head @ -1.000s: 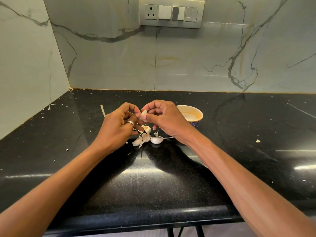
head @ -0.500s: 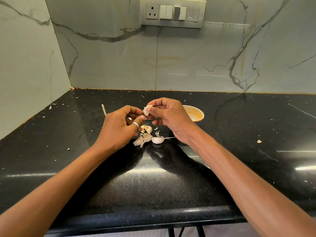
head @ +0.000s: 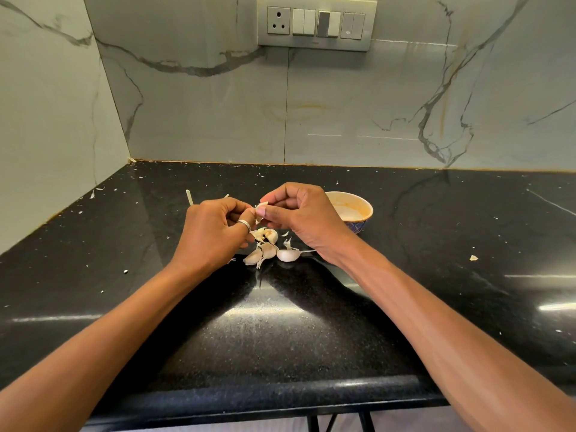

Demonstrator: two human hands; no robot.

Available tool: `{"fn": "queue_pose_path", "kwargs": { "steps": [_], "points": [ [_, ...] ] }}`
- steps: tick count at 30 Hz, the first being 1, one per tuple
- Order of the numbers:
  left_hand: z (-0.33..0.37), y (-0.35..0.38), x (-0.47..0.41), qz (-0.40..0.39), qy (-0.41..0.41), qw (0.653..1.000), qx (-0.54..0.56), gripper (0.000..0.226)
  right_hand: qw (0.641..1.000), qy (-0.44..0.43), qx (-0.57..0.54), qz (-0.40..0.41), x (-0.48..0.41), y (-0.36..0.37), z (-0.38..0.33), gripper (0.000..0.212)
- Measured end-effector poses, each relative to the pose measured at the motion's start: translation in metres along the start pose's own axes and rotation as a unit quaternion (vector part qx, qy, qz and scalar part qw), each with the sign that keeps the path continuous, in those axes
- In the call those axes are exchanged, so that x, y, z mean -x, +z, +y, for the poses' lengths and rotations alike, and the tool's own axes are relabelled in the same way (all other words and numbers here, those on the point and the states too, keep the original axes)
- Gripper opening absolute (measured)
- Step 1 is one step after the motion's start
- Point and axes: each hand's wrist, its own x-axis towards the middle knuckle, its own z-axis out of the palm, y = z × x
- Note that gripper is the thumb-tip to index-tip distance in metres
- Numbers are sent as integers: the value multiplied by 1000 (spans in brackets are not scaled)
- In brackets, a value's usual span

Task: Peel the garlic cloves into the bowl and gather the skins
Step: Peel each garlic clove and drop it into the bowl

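My right hand (head: 302,219) pinches a garlic clove (head: 261,206) between thumb and fingers, raised above the black counter. My left hand (head: 215,232), with a ring on one finger, has its fingertips at the same clove, curled against it. Below the hands lies a small heap of unpeeled cloves (head: 268,247) with loose bits of skin (head: 286,243) among them. A small bowl (head: 363,210) with a pale orange inside stands just behind my right hand; my right hand hides part of it.
The black counter (head: 280,332) carries scattered skin flakes, with one larger flake (head: 473,258) at the right and a pale sliver (head: 189,197) behind my left hand. Marble walls close the back and left. A switch plate (head: 314,23) sits high on the back wall.
Both hands have lifted the clove slightly and turned it; my left fingertips have shifted along it. The heap of cloves and the bowl have not moved.
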Motion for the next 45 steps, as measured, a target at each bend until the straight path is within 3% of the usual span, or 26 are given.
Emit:
{"fn": "queue_pose_path", "kwargs": {
  "steps": [9,16,21,36,45],
  "points": [
    [1,1,0,4,3,1000,9,12,1000,13,-18,0,0,1,-1,15],
    [1,-1,-1,28,-7,1000,4,16,989,65,-135,15,-2,-5,-4,13],
    [3,0,1,5,13,1000,4,6,979,83,-186,15,-3,-5,-4,9],
    [3,2,3,-11,-6,1000,2,10,996,46,-71,17,-2,-1,1,15],
    [6,0,1,-12,-13,1000,14,11,989,92,-116,-19,-3,-1,-2,16]
  ]
}}
